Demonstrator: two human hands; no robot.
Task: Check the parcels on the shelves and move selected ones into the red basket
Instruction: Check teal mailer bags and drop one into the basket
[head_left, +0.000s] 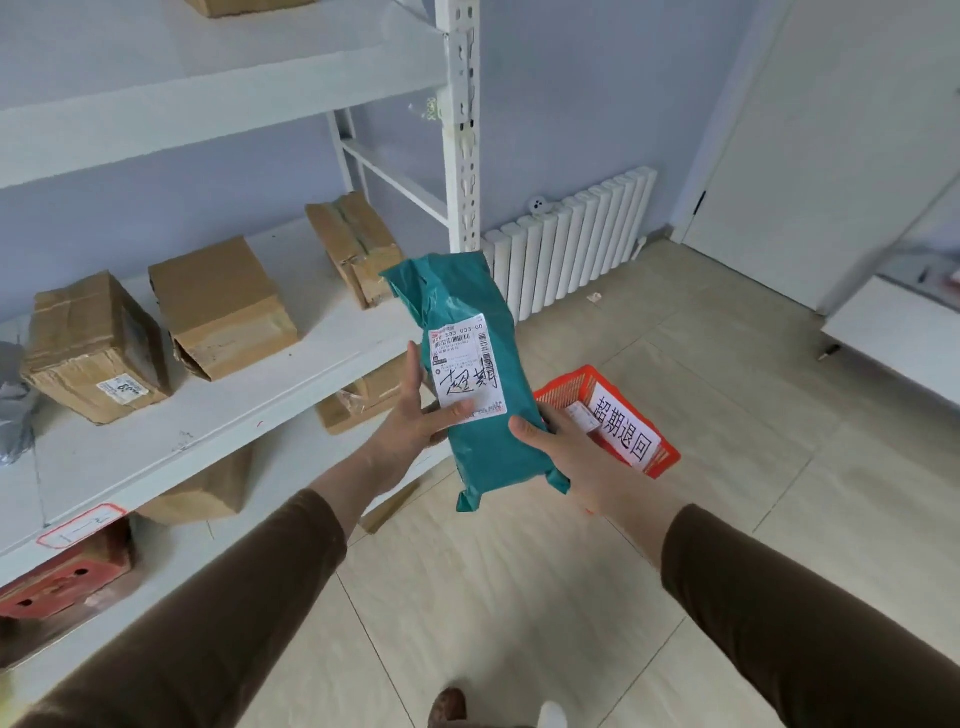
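I hold a teal plastic mailer parcel (470, 332) upright in front of me, its white label with handwritten characters facing up. My left hand (415, 421) grips its left edge, thumb on the label's lower corner. My right hand (558, 452) grips its lower right side from beneath. The red basket (563, 387) stands on the floor just behind the parcel, to the right, with a white sign on its side and a small parcel inside. Three cardboard boxes (221, 306) sit on the middle shelf (218, 410) to my left.
A white metal shelf upright (462, 130) rises behind the parcel. More cardboard parcels (358, 400) and a red box (62, 577) lie on the lower shelf. A white radiator (571, 239) lines the far wall. A white table (893, 332) stands at right. Tiled floor lies ahead.
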